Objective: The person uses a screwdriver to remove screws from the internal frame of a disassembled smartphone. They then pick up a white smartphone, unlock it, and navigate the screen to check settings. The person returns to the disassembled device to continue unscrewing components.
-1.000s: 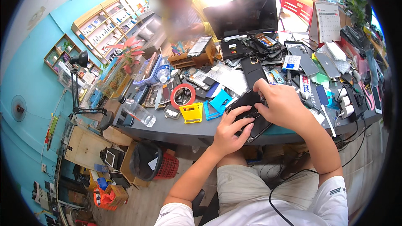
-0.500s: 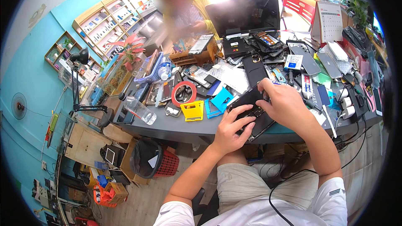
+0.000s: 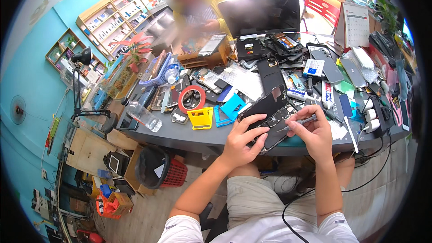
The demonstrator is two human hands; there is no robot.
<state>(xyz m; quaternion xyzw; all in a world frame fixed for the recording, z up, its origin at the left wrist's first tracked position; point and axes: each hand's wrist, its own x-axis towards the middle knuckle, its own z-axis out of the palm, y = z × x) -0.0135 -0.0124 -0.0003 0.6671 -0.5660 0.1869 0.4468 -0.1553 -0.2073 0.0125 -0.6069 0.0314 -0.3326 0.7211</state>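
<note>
An opened smartphone (image 3: pixel 275 136) is held over the desk's near edge, its circuit parts bared and its dark screen panel (image 3: pixel 262 104) raised at an angle along the far left side. The fingers of my left hand (image 3: pixel 243 143) wrap round the phone's left side and steady both parts. A slim grey screwdriver (image 3: pixel 308 120) is pinched between the thumb and fingers of my right hand (image 3: pixel 316 136). Its thin tip points left, over the phone's inside; whether it touches cannot be made out. A dark phone housing (image 3: pixel 271 75) lies just beyond.
A yellow phone stand (image 3: pixel 200 118), a blue stand (image 3: pixel 232 108), red tape (image 3: pixel 192 98) and a water bottle (image 3: pixel 143 114) lie to the left. Phone parts crowd the desk (image 3: pixel 189 137). White chargers (image 3: pixel 371 120) are on the right. Opposite sits a person (image 3: pixel 198 13) in yellow.
My right hand has come away from the phone's upper edge, nearer to me, and now shows a screwdriver in it. The screen panel stands more apart from the body. My left hand keeps its hold.
</note>
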